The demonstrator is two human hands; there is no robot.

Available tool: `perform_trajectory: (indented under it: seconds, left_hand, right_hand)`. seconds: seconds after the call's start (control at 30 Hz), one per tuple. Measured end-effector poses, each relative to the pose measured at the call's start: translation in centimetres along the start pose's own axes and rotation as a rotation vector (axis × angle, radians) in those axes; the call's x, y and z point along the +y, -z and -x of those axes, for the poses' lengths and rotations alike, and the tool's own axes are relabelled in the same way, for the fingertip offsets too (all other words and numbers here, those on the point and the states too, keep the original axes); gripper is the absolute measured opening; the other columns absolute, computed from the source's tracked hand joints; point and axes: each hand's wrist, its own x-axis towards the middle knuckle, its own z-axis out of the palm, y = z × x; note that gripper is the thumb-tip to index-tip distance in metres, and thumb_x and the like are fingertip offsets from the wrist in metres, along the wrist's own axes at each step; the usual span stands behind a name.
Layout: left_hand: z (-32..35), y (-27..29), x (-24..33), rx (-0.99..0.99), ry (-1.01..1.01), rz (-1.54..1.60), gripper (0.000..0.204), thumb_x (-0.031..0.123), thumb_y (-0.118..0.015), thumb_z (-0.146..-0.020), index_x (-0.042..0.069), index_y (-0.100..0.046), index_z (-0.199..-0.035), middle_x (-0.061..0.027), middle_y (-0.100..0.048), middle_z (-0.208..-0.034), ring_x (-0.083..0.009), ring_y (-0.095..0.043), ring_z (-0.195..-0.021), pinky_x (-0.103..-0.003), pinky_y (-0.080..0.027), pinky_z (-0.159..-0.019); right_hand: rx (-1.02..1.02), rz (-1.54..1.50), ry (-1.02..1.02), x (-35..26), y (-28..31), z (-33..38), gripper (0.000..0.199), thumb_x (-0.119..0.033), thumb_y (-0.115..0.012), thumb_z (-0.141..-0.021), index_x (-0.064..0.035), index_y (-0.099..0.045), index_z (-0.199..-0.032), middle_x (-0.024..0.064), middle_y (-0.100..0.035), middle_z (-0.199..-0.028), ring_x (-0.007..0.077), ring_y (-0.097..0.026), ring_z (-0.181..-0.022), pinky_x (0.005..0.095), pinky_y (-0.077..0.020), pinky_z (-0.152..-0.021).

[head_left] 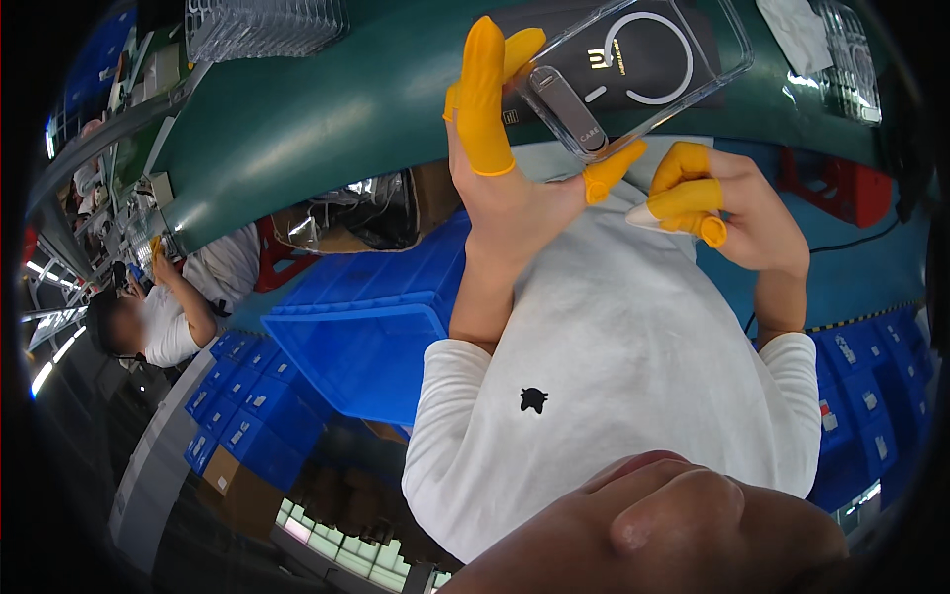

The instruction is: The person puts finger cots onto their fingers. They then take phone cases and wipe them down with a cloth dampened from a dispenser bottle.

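At far left, a co-worker [173, 332] in a white top leaned in by the equipment. Nearer you, a stack of clear plastic pieces [262, 28] lay on the green table [327, 139], with a blue bin [356, 342] and a carton [432, 198] of dark plastic bags [381, 218] below its edge. Your left hand [520, 213], yellow covers on its fingertips, held the clear phone case [633, 84] by its near end — fingers spread wide, thumb at the bottom corner. The case, bearing a white ring [690, 61] and a grey strip [566, 104], was tilted above a dark flat package [559, 22]. Your right hand [747, 213] curled just beside it, apart from the case, fingertips close together — whether they pinched anything, I could not tell. Farther right lay a white cloth [795, 35] and more clear plastic [849, 64], above a red stool [851, 193].
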Motion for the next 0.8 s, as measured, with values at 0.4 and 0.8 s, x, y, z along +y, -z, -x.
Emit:
perform_trajectory:
  seconds: [0.4, 0.8]
  left_hand:
    - [0.3, -1.6, 0.8, 0.006, -0.026, 0.22, 0.105, 0.022, -0.099, -0.058, -0.003, -0.045, -0.145, -0.0116, -0.065, -0.126, -0.0271, -0.061, -0.11, -0.036, -0.047, -0.098]
    - [-0.2, -1.4, 0.1, 0.066, -0.112, 0.21, 0.106, 0.014, -0.097, -0.055, -0.004, -0.045, -0.145, -0.0128, -0.067, -0.125, -0.0275, -0.061, -0.109, -0.036, -0.048, -0.096]
  right_hand:
    - [0.526, 0.846, 0.301, -2.9, -0.7, -4.8, 0.039, 0.002, -0.076, -0.068, -0.0061, -0.076, -0.106, 0.007, -0.066, -0.105, 0.0212, -0.067, -0.086, 0.027, -0.0577, -0.074]
    - [0.369, 0.835, 0.189, -4.4, -0.6, -1.9, 0.028, -0.006, -0.078, -0.068, -0.0073, -0.078, -0.096, 0.0065, -0.067, -0.1, 0.0235, -0.067, -0.085, 0.0294, -0.055, -0.07]
